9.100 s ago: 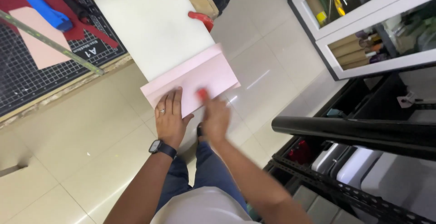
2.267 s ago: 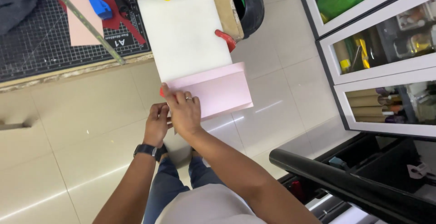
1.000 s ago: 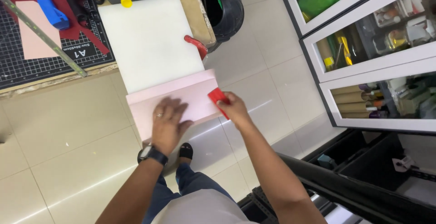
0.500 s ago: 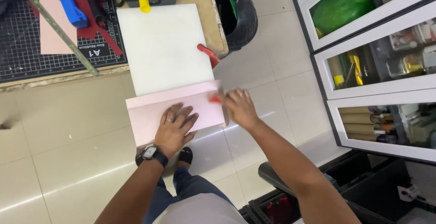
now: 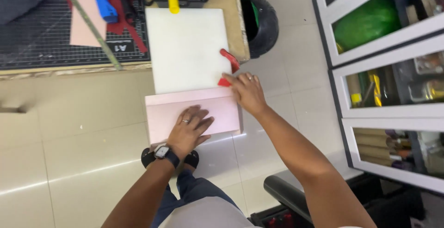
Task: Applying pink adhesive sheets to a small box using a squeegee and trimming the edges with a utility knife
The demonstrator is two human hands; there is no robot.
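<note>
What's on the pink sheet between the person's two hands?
Nothing: in the head view, only bare pink sheet runs from the left hand, pressed flat on it, to the right hand at its upper right corner.

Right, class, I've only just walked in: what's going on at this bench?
A person stands at a workbench. Their left hand lies flat on a folded pink sheet that overhangs the edge of a white board. Their right hand presses a small red tool at the sheet's upper right corner, beside a red-handled tool.

Pale pink sheet (image 5: 217,112), white board (image 5: 187,48), small red tool (image 5: 225,82), black gridded cutting mat (image 5: 41,43).
</note>
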